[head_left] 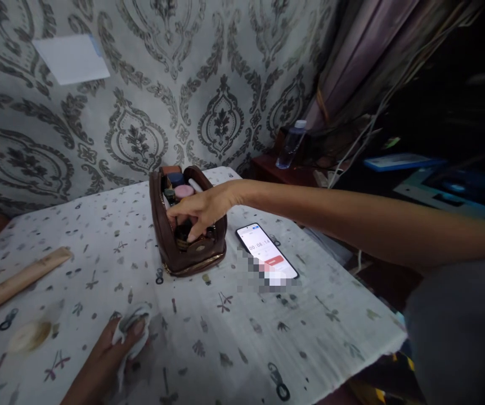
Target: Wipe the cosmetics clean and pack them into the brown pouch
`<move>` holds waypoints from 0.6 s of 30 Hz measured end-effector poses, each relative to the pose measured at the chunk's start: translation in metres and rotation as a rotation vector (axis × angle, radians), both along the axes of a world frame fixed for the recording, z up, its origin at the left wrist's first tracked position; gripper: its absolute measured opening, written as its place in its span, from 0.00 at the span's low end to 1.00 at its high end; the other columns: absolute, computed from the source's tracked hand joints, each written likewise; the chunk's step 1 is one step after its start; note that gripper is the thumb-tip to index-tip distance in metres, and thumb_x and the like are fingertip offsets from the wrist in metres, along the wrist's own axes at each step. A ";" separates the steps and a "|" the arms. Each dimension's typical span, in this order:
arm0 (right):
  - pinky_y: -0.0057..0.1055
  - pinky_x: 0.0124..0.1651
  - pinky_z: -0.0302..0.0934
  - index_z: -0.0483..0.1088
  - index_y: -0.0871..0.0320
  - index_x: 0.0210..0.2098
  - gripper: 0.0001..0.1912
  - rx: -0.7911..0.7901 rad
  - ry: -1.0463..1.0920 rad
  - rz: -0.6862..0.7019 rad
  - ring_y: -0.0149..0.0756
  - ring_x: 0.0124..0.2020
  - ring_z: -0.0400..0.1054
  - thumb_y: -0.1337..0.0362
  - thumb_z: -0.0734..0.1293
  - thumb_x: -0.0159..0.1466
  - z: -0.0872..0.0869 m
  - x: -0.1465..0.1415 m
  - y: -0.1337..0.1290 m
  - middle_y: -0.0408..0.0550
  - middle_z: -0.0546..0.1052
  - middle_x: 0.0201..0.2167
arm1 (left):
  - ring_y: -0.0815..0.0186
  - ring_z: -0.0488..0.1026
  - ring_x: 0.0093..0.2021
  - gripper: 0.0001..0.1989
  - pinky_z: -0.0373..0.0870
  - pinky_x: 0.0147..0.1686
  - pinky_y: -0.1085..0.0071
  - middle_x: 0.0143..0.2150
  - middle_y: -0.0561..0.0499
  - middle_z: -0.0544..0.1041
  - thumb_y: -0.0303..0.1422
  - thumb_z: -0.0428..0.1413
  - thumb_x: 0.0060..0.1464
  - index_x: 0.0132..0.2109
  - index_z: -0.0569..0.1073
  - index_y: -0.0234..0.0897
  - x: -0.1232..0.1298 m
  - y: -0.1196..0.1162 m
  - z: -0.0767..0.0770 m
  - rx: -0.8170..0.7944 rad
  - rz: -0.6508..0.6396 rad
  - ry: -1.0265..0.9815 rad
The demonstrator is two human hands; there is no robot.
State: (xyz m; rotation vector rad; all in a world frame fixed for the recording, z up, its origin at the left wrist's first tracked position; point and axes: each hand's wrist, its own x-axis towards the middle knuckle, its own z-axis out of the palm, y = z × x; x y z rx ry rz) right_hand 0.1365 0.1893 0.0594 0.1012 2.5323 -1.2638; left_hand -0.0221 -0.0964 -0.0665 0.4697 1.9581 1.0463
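My right hand (202, 211) reaches from the right into an unzipped brown toiletry bag (192, 261) on the table. Its thumb and fingers are spread, curving down over dark round items in the front of the bag; the fingertips are partly hidden. Behind the hand, a pink-lidded jar (184, 192) and a dark blue lid (175, 179) show in the bag's opening. Lower left, my left hand (120, 343) is closed on a crumpled white cloth or tissue (139, 326), held close to the tabletop.
A phone (273, 256) with a running timer lies right of the bag. At left are a beige tube (23, 281) and a pale round object (29, 336), blurred. Beyond the patterned tablecloth (234, 332), a water bottle (292, 145) stands on a reddish surface, with hanging cables nearby.
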 end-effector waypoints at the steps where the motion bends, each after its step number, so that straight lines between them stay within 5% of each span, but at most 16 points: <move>1: 0.25 0.34 0.63 0.64 0.61 0.47 0.18 0.064 0.039 -0.004 0.28 0.33 0.69 0.71 0.71 0.59 0.000 0.000 -0.004 0.46 0.75 0.43 | 0.50 0.77 0.47 0.30 0.75 0.46 0.60 0.41 0.44 0.81 0.53 0.67 0.37 0.44 0.75 0.39 0.000 0.000 0.000 0.000 -0.010 -0.005; 7: 0.28 0.39 0.59 0.70 0.65 0.39 0.17 0.551 0.221 -0.060 0.37 0.39 0.69 0.65 0.77 0.54 -0.007 -0.002 -0.024 0.49 0.76 0.36 | 0.49 0.77 0.49 0.29 0.75 0.45 0.61 0.43 0.42 0.81 0.55 0.65 0.39 0.42 0.75 0.38 0.003 0.000 0.003 -0.016 -0.039 0.021; 12: 0.27 0.36 0.57 0.74 0.66 0.43 0.16 0.539 0.236 -0.032 0.33 0.32 0.68 0.66 0.75 0.57 -0.010 0.002 -0.026 0.45 0.76 0.30 | 0.50 0.77 0.44 0.28 0.74 0.42 0.61 0.37 0.45 0.80 0.56 0.65 0.38 0.39 0.74 0.38 0.004 -0.001 0.002 -0.008 -0.042 0.002; 18: 0.26 0.36 0.58 0.76 0.64 0.43 0.12 0.492 0.248 -0.072 0.29 0.30 0.69 0.73 0.72 0.58 -0.003 0.011 -0.030 0.46 0.79 0.36 | 0.49 0.76 0.47 0.31 0.73 0.45 0.60 0.39 0.45 0.80 0.58 0.65 0.36 0.40 0.75 0.39 0.001 -0.003 -0.004 -0.010 -0.024 0.021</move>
